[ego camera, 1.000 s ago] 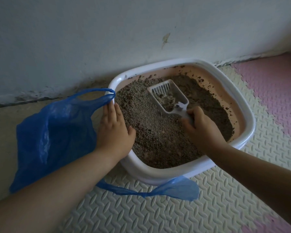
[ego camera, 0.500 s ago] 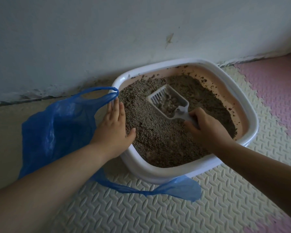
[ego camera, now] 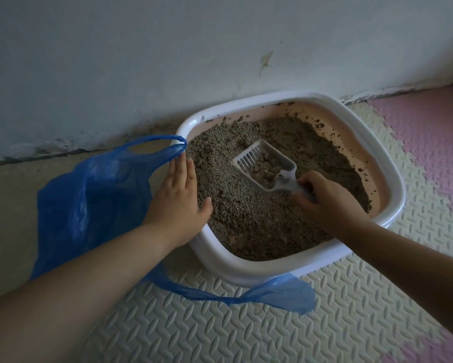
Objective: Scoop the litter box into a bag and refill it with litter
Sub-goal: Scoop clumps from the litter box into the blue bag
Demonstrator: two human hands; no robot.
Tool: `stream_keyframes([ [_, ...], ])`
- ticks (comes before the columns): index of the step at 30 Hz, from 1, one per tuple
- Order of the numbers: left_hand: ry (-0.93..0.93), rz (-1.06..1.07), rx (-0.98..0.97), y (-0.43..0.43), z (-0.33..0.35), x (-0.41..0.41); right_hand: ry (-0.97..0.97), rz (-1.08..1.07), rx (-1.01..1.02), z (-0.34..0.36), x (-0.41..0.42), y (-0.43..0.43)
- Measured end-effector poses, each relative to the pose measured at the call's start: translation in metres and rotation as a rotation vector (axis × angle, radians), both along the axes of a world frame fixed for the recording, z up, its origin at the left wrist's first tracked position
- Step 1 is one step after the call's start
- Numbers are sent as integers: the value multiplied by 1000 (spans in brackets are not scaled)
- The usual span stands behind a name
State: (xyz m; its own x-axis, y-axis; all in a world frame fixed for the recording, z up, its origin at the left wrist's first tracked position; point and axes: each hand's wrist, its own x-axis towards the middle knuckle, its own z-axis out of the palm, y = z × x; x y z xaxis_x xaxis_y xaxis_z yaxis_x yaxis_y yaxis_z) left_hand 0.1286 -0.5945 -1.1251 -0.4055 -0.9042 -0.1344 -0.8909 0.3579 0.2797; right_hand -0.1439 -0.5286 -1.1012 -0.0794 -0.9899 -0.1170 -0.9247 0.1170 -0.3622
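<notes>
Scoop [ego camera: 266, 166] drawn nearer, foam mat [ego camera: 194, 331], scuffed wall [ego camera: 167, 61]

The litter box [ego camera: 249, 271] is white outside, peach inside. The litter [ego camera: 246, 218] between the left hand [ego camera: 178, 205] and the right hand [ego camera: 327, 203] is speckled grey-brown. The scoop [ego camera: 267, 163] is white. The bag [ego camera: 89, 200] beside the left hand is translucent blue. The floor mat [ego camera: 194, 323] is cream with an embossed herringbone pattern; right of the right hand it is pink.

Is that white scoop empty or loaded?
Loaded: clumped litter sits in the scoop, held by the right hand.
</notes>
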Motion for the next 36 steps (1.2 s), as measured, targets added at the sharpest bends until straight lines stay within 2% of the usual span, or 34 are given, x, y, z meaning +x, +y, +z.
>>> stream_keyframes([
  [7, 27, 87, 6, 3, -2, -1, 29, 96, 227, -9, 28, -13],
  [12, 64, 97, 17, 3, -5, -2, -28, 19, 301, -14, 64, -58],
  [19, 79, 101, 31, 2, -9, -2, 8, -136, 198, -51, 106, -103],
  [26, 76, 115, 22, 4, -9, -4, 109, 47, 104, -67, 89, -94],
  [36, 65, 90, 26, 5, -5, -4, -258, -57, 5, -42, 50, -47],
])
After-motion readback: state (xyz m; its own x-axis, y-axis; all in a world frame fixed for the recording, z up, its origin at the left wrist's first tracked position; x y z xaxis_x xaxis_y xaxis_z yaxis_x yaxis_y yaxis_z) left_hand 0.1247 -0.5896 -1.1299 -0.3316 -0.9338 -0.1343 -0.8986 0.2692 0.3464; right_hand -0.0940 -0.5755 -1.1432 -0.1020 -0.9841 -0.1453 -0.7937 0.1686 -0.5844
